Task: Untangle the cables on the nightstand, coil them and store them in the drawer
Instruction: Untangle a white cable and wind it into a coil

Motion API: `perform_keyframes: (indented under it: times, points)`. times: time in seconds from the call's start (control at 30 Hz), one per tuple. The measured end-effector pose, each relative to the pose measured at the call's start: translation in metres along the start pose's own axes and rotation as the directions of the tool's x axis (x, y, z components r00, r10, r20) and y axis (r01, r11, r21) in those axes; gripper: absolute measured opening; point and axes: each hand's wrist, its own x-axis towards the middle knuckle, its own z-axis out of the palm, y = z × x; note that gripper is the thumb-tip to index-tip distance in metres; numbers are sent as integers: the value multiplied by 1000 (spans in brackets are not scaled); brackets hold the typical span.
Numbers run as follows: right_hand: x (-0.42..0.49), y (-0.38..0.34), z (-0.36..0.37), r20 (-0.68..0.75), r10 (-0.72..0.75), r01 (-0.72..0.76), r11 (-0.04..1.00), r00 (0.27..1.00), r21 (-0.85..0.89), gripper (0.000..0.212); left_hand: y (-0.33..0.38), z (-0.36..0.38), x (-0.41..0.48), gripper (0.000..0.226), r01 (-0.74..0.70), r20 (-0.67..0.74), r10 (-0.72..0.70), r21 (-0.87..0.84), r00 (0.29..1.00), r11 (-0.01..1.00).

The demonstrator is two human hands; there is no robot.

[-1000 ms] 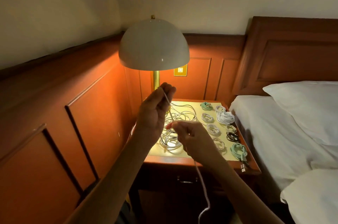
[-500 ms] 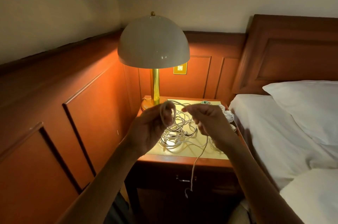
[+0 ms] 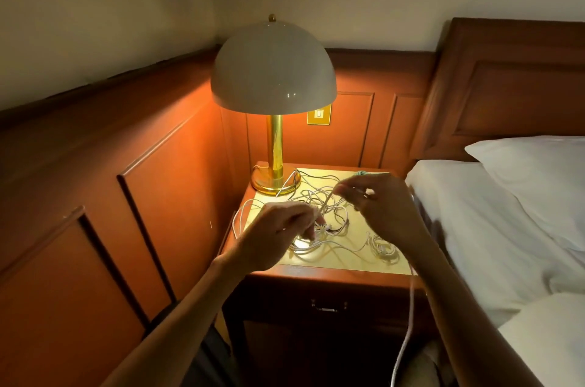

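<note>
Untangling is under way: a white cable (image 3: 328, 200) is pinched by left grip (image 3: 278, 234) and right grip (image 3: 386, 206) above the tangle (image 3: 316, 196) on the table (image 3: 345, 261). One small coil (image 3: 383, 249) lies finished; drawer (image 3: 327, 307) closed, storage judged pending.

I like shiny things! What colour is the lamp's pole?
The pole is shiny gold, like the round base. The head view shows it best.

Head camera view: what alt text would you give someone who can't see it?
A person's left hand and right hand pinch strands of tangled white cables over a nightstand with its drawer shut. A brass lamp glows behind them; a bed lies to the right.
</note>
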Motion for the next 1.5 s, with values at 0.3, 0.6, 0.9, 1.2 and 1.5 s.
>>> perform_keyframes:
  times: [0.3,0.6,0.9,1.2,1.5]
  points:
    - [-49,-10,62,232,193,-287,815,953,503,19,34,-7,38,27,-136,-223,-534,-971,815,198]
    - [-13,-22,-20,84,-33,45,988,996,-147,10,5,1,19,22,-76,20,75,35,997,997]
    - [-37,-23,26,154,123,-182,862,980,472,21,50,-16,33,40,-104,-126,-372,-991,920,79]
    - [-29,-16,16,211,-56,93,981,976,-170,16,-13,16,31,15,-139,-268,298,485,916,863]
    - [0,-13,-6,117,-90,46,941,989,336,16,31,10,3,25,19,-65,-113,-788,991,616]
